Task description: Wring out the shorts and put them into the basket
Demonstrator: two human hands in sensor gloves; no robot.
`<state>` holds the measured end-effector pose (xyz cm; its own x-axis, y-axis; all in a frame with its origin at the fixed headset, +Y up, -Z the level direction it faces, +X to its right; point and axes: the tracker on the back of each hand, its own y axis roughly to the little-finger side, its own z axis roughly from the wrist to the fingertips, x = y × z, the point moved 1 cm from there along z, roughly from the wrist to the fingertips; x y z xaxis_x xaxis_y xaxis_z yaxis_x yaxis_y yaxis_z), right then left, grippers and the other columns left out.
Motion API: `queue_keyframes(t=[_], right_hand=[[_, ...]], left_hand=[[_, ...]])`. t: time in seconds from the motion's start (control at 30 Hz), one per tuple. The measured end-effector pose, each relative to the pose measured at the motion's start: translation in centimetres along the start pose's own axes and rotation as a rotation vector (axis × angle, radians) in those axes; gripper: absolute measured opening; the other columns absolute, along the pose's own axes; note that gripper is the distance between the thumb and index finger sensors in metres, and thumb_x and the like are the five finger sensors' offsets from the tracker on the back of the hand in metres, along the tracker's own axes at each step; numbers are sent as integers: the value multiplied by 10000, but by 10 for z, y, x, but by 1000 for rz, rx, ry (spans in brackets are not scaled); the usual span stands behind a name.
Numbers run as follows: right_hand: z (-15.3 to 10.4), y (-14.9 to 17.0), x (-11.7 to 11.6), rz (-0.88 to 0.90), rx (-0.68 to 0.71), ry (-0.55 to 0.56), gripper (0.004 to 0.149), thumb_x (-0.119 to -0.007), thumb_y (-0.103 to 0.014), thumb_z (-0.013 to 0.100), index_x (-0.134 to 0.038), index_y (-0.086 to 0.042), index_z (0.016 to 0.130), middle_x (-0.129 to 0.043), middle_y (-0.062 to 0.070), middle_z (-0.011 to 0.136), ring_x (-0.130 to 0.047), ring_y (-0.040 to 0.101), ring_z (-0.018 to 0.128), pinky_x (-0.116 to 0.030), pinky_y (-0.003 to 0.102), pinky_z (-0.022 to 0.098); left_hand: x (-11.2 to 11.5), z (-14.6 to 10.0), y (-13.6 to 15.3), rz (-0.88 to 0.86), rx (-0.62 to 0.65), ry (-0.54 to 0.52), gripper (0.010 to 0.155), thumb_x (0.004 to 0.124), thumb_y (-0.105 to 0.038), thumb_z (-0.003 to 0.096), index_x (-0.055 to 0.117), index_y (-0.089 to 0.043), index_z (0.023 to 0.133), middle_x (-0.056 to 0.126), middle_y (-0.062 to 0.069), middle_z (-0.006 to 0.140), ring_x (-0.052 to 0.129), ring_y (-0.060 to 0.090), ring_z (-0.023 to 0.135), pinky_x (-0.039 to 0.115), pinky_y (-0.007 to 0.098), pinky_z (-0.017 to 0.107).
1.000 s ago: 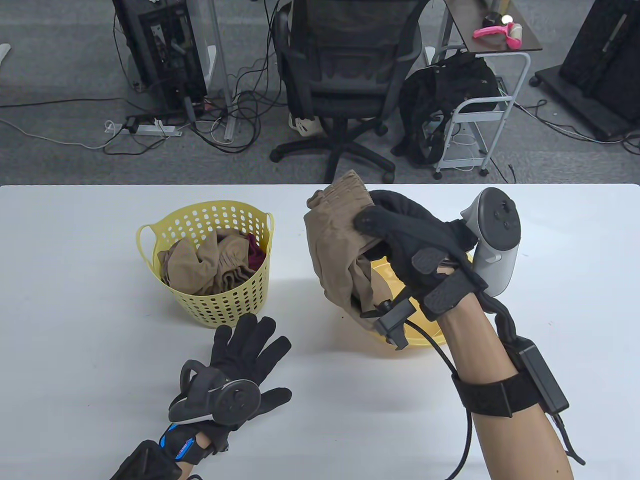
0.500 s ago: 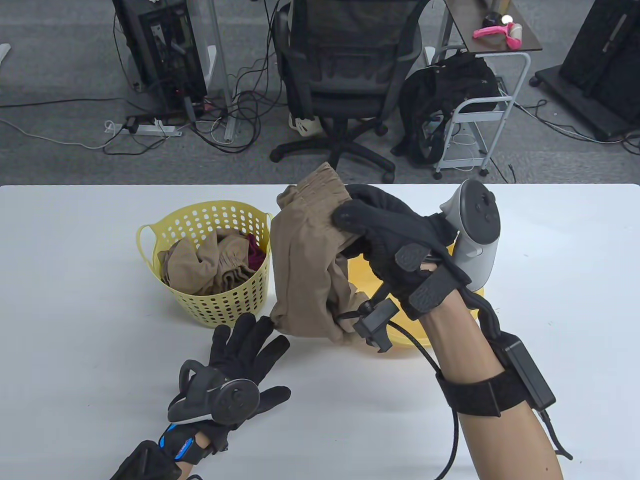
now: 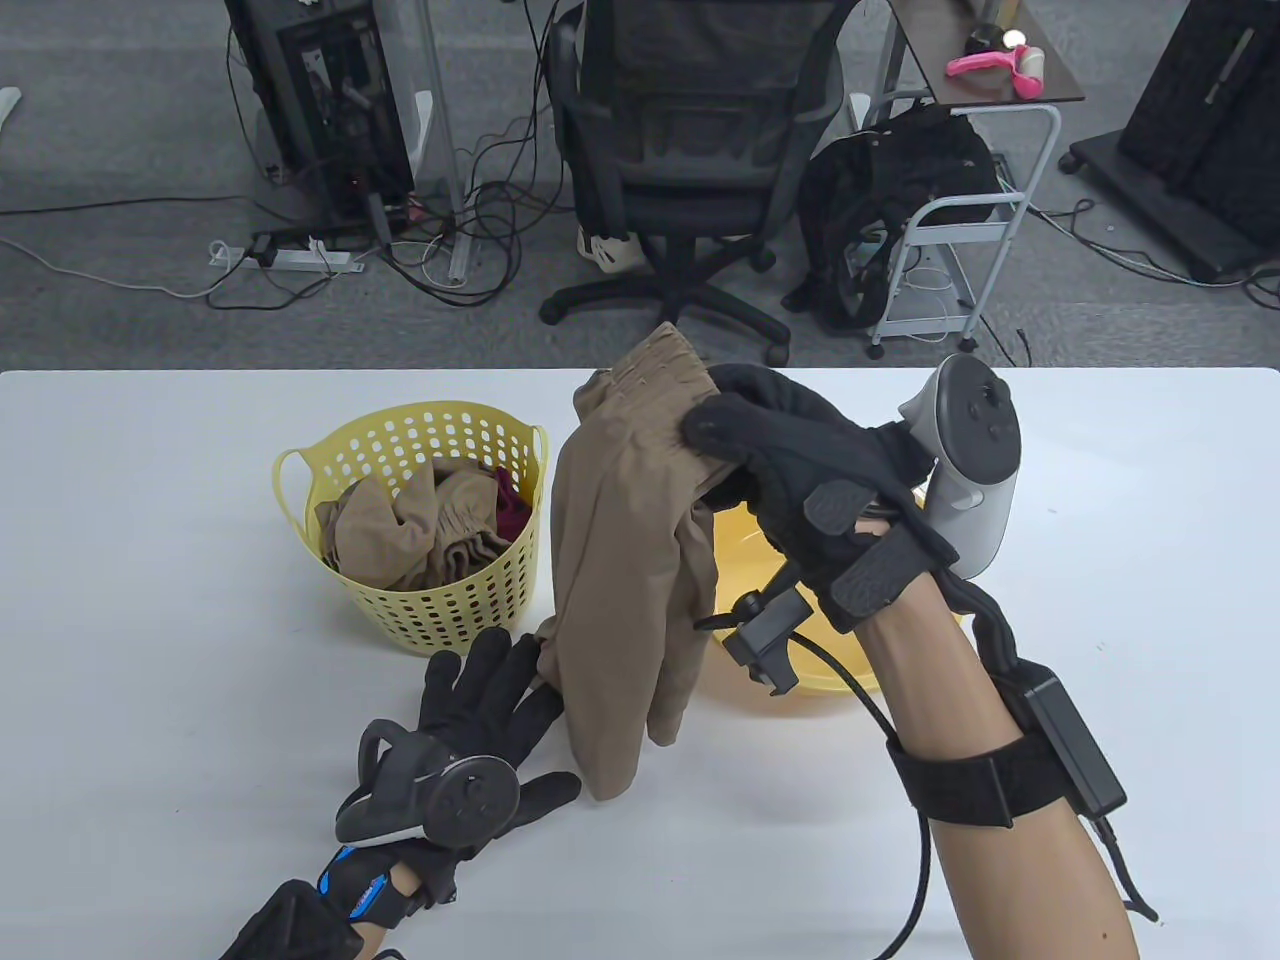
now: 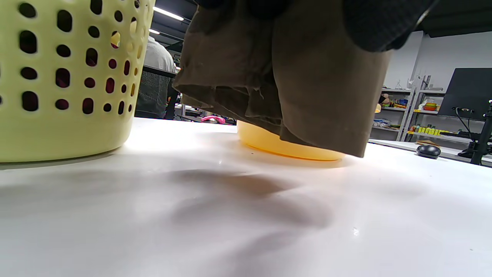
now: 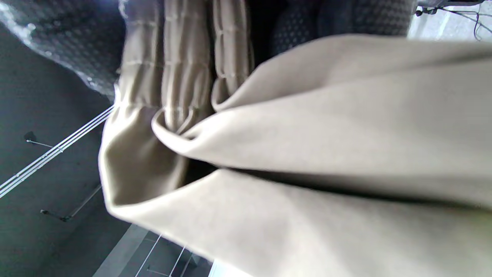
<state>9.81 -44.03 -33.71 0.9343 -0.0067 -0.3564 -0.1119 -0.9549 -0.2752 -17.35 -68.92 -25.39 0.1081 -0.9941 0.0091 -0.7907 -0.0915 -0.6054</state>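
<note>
Above the white table (image 3: 150, 620), a pair of tan fabric shorts with a gathered elastic waistband (image 3: 620, 560) is held up by the right hand in a black sensor glove (image 3: 800, 470); the waistband is pinched between curled fingers and thumb at the top, and the legs hang straight down. In the left wrist view the hem of the shorts (image 4: 307, 88) is seen hanging clear of the table surface, in front of a shallow yellow plastic bowl (image 4: 284, 148). That bowl (image 3: 750, 560) is partly covered in the table view by the shorts and the right hand. The waistband folds are shown close up in the right wrist view (image 5: 184, 77), with gloved fingers (image 5: 346, 19) at the top edge.

The left hand in a black glove (image 3: 480, 720) is laid low near the table front, fingers spread and straight, fingertips touching the lower left edge of the hanging shorts (no curl round the cloth is seen). A grey tracker is strapped to the back of each hand.

To the left of the shorts, a pale yellow perforated plastic basket with loop handles (image 3: 400, 440) is stood on the table, just beside the hanging cloth. Crumpled tan garments (image 3: 400, 530) and a bit of dark red cloth (image 3: 512, 510) are already held inside it. A black office chair (image 3: 680, 150) is seen beyond the table.
</note>
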Motion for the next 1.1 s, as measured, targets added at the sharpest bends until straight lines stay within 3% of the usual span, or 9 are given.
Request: queue_keyframes(t=[0.17,0.33,0.47,0.63,0.87,1.1], right_hand=[[0,6,7,-12,-9,12,676,-820,-607,544,-725,-48,911,-884,157,756,-931,345,586,-824,390,436],[-2,12,12,-11,-19,18,676,-821,-607,543,-725,-47,910,-885,159,754,-932,345,584,-824,391,435],[-3,17,15,-8,-28,17,678,-821,-608,542,-727,-47,909,-886,158,753,-932,345,583,-824,391,434],[-2,23,14,10,-33,9,677,-822,-608,542,-727,-47,909,-885,157,754,-932,346,583,-824,390,434],[2,28,5,53,-27,-20,676,-821,-609,542,-727,-48,909,-887,156,751,-933,343,582,-826,387,433],[7,27,-13,120,-25,-70,677,-820,-610,542,-728,-47,907,-888,155,750,-935,342,577,-827,386,429]], left_hand=[[1,1,2,-19,-27,0,821,724,-631,516,433,-185,1141,352,294,1236,350,629,1100,277,798,650],[-1,2,8,-28,-80,-22,930,732,-680,480,464,-58,1117,499,359,1171,500,659,1048,356,806,639],[3,4,10,-104,-84,-14,1106,750,-711,446,310,30,1139,383,424,1182,438,703,1047,364,815,631],[8,16,12,-234,-94,-14,1293,783,-727,416,61,113,1083,198,484,1155,299,745,1045,304,831,624],[15,32,18,-462,-100,6,1422,924,-674,342,-10,133,1049,117,505,1126,240,762,1032,282,837,613],[22,47,22,-647,-125,-28,1437,991,-615,309,3,114,1055,144,464,1148,267,731,1051,310,821,624]])
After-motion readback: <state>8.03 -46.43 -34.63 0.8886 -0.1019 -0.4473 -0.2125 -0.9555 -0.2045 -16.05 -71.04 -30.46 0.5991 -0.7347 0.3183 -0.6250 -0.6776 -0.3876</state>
